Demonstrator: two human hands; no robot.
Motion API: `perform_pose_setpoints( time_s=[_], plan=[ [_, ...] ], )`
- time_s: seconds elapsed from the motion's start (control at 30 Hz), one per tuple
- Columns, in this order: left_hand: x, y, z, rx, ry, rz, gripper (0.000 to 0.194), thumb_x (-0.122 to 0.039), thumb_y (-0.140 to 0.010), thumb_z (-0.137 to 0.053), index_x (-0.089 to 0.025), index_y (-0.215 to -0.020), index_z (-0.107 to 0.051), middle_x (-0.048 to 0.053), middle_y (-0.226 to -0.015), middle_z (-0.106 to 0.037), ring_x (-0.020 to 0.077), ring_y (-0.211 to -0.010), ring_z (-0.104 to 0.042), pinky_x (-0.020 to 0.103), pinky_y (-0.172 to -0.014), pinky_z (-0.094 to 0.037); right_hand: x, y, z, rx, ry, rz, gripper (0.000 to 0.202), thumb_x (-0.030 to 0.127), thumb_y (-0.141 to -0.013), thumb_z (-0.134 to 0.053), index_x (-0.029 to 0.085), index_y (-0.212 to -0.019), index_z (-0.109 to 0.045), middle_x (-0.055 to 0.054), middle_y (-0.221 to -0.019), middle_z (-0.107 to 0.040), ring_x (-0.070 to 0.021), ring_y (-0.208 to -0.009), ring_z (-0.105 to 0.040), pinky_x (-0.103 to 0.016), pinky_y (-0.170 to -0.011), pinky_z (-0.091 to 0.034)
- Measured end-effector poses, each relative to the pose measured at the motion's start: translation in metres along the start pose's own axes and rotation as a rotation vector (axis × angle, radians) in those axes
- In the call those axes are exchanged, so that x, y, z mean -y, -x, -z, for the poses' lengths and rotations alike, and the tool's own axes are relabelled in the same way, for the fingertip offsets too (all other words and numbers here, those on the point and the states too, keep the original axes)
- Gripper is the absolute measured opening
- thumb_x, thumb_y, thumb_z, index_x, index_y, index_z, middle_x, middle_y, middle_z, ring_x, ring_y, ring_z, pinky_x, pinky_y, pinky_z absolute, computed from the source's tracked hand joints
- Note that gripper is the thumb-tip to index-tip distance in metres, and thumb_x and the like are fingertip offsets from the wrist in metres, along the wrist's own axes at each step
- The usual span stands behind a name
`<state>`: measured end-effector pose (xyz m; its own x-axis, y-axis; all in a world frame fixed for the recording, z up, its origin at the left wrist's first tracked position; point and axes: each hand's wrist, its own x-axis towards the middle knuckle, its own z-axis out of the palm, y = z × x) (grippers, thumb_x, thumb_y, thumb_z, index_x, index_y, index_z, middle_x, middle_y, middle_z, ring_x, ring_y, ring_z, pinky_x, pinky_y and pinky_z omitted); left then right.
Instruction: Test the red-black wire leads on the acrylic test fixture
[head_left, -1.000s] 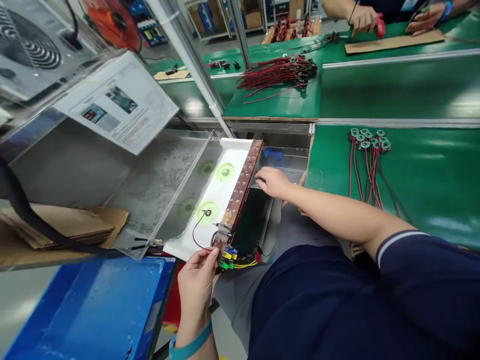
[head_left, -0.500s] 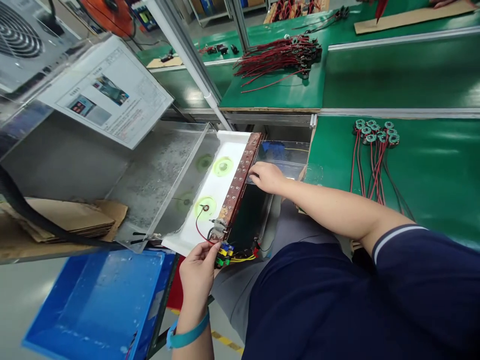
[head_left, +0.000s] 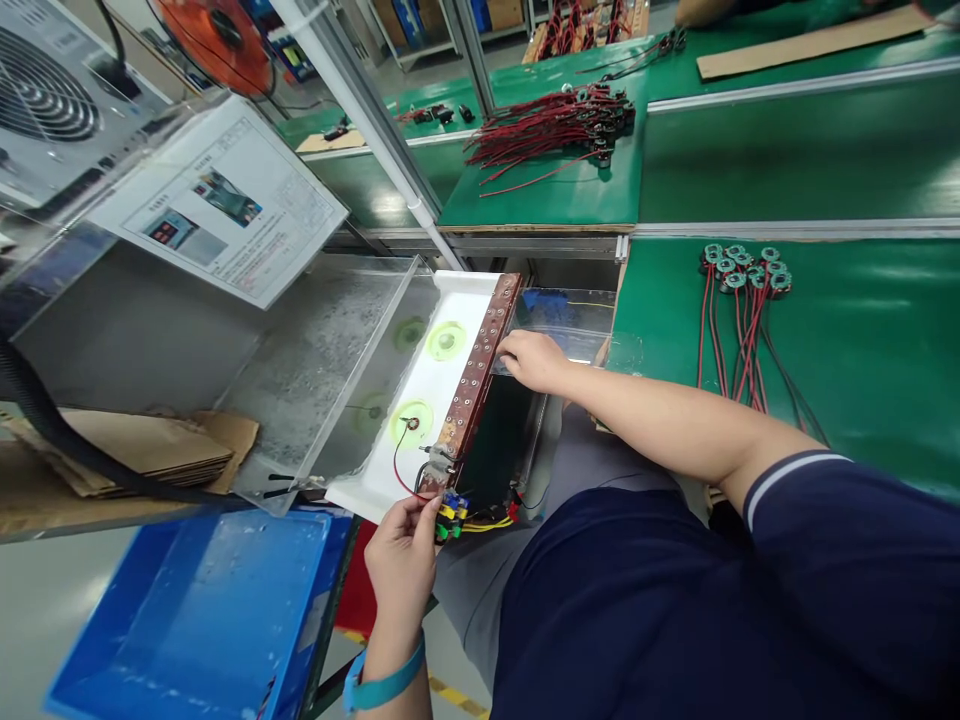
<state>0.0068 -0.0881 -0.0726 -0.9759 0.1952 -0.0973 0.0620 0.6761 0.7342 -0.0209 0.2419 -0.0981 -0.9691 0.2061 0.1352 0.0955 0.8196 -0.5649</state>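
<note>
My left hand (head_left: 402,555) is closed, thumb and finger pinching a red wire (head_left: 397,462) at the near end of the fixture. That wire leads to a small round part (head_left: 412,424) on the nearer of two yellow-green rings (head_left: 446,341) on a white plate (head_left: 466,300). Beside the plate runs a brown strip with rivets (head_left: 480,350). My right hand (head_left: 531,361) has its fingers curled at the strip's right edge; what they hold, if anything, is hidden. Blue, yellow and green connectors (head_left: 453,512) sit just right of my left fingertips.
Round parts with red wires (head_left: 742,268) lie on the green mat to the right; a bigger pile of wired parts (head_left: 555,128) is behind. A clear shield (head_left: 360,370) stands left of the plate. Below left is a blue bin (head_left: 202,600). A co-worker's arm (head_left: 701,10) shows at the top.
Both my hands keep nearly the same places, with the view shifted slightly. At the top right, the co-worker's red tool has left the cardboard strip.
</note>
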Motion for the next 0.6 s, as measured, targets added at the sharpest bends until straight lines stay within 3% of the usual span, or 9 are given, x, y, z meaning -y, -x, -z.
perform_pose_setpoints(
  time_s=[0.3,0.5,0.6],
  plan=[
    [-0.0034,0.0008,-0.0006,0.026,-0.041,-0.078,0.052,-0.064,-0.075,-0.063,-0.014,-0.084,-0.068,0.004,-0.076,-0.064,0.0097,-0.068,-0.056,0.016,-0.060,-0.042,-0.0001,0.0010,0.0013,-0.013,-0.022,-0.008,0.021,0.021,-0.093,-0.051,0.016,-0.103,-0.069,-0.007,-0.105,-0.065,-0.0191,-0.097,-0.058,-0.029,-0.079,-0.040],
    [0.0017,-0.0008,-0.0006,-0.053,-0.129,-0.228,0.044,-0.058,-0.081,-0.058,-0.015,-0.080,-0.068,0.003,-0.077,-0.064,0.0088,-0.067,-0.056,0.017,-0.063,-0.044,-0.0032,-0.0021,-0.0024,-0.033,-0.040,0.013,0.022,0.019,-0.092,-0.051,0.016,-0.104,-0.069,-0.007,-0.105,-0.066,-0.0198,-0.099,-0.059,-0.029,-0.083,-0.042],
    [0.0059,0.0006,0.0015,-0.082,-0.173,-0.251,0.047,-0.063,-0.078,-0.056,-0.018,-0.077,-0.068,0.002,-0.082,-0.066,0.0109,-0.071,-0.059,0.020,-0.066,-0.046,-0.0020,-0.0031,-0.0041,-0.041,-0.018,-0.007,0.023,0.021,-0.092,-0.052,0.017,-0.105,-0.070,-0.007,-0.108,-0.066,-0.0207,-0.102,-0.060,-0.030,-0.085,-0.044]
  ],
)
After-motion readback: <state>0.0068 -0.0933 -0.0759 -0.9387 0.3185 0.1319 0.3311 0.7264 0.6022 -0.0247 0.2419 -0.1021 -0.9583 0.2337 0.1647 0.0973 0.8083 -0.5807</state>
